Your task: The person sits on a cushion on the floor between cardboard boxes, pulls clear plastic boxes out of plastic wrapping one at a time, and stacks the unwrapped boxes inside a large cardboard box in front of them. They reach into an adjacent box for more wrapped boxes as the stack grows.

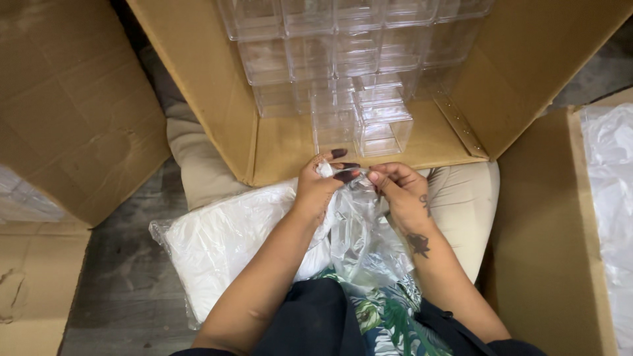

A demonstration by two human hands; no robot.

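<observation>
Hands meet over my lap: I see my left hand (319, 186) and right hand (403, 192) with fingers pinched on the top of a clear plastic bag (364, 232), just before the open cardboard box (369, 142) of clear containers (343, 59).

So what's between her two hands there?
In the head view, the left hand and right hand pinch the top of a thin clear plastic bag; only that crinkled film spans the gap.
</observation>
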